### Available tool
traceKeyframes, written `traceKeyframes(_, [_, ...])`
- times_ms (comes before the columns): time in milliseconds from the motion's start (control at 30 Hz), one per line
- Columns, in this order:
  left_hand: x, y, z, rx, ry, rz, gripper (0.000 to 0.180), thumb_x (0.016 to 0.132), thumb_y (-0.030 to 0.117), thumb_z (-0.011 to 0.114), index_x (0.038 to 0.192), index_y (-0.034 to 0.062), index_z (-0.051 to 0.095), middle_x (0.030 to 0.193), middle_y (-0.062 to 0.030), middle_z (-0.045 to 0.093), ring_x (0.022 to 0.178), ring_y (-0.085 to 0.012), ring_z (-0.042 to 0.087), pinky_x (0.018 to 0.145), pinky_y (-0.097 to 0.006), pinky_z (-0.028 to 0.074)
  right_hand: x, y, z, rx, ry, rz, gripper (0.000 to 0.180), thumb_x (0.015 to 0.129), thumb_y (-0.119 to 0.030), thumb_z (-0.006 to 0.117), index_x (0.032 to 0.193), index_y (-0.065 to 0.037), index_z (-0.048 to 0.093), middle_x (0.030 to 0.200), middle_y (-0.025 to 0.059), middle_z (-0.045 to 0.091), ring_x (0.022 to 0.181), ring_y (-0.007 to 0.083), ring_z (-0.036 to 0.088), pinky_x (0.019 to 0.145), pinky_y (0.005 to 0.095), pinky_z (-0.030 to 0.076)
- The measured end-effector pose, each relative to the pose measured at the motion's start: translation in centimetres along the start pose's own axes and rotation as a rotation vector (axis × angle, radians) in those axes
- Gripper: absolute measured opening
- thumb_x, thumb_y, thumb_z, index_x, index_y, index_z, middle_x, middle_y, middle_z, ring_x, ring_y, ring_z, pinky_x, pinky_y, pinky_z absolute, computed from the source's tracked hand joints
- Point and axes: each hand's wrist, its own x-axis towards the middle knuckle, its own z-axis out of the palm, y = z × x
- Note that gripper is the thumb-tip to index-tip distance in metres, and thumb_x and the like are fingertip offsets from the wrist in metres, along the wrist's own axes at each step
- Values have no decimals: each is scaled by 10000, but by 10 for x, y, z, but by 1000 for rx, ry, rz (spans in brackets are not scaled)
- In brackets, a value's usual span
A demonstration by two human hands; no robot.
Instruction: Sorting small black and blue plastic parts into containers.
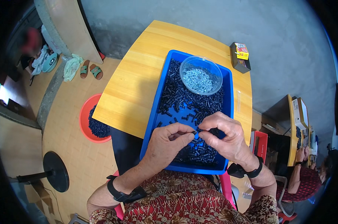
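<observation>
Over the near half of a blue tray (153, 125), my two hands meet fingertip to fingertip. My left hand (168, 143) pinches a small black plastic piece (194, 132) between thumb and forefinger. The thumb and forefinger of my right hand (228, 137) are closed right beside it; whatever they hold is too small to make out. Many short black tubular pieces (172, 91) fill the tray, with bits of its blue floor showing in the middle. A round clear tub (182, 71) of small silver metal parts (199, 80) rests on the black pieces at the tray's far end.
The tray stands on a yellow wooden table (133, 74). A dark box (240, 66) with a yellow packet sits at its far right corner. On the floor to the left, a red basin (84, 121) holds more black pieces. Another person's arm (296, 173) shows at a right-hand table.
</observation>
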Motion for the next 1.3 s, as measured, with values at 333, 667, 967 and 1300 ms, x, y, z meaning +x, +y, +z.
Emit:
traceKeyframes(333, [0, -1, 1, -70, -22, -54, 191, 908, 125, 718, 1054, 2, 707, 912, -2, 690, 819, -55, 589, 730, -209, 467, -4, 4, 3, -190, -49, -206, 260, 730, -22, 796, 949, -17, 657, 929, 110, 644, 836, 274, 628, 729, 372, 496])
traceKeyframes(667, [4, -3, 0, -313, -78, -101, 190, 921, 119, 695, 1070, 2, 703, 966, -19, 691, 887, -64, 597, 800, -216, 467, 0, -1, 5, -437, 2, -384, 308, 681, -44, 821, 937, -20, 652, 932, 93, 631, 823, 256, 625, 707, 376, 470])
traceKeyframes(967, [6, 0, -6, -325, -73, -155, 181, 904, 128, 712, 1047, 17, 710, 956, -16, 690, 880, -76, 603, 818, -227, 461, 4, -1, 5, -397, 20, -381, 340, 677, -60, 834, 956, -7, 647, 914, 90, 624, 823, 251, 620, 715, 377, 468])
traceKeyframes(1300, [7, 0, -7, -341, -85, -143, 181, 906, 120, 705, 1053, 14, 714, 957, -25, 700, 881, -78, 613, 819, -229, 466, 5, 0, 6, -426, 8, -384, 335, 688, -72, 837, 959, -13, 649, 926, 95, 618, 826, 258, 619, 707, 379, 471])
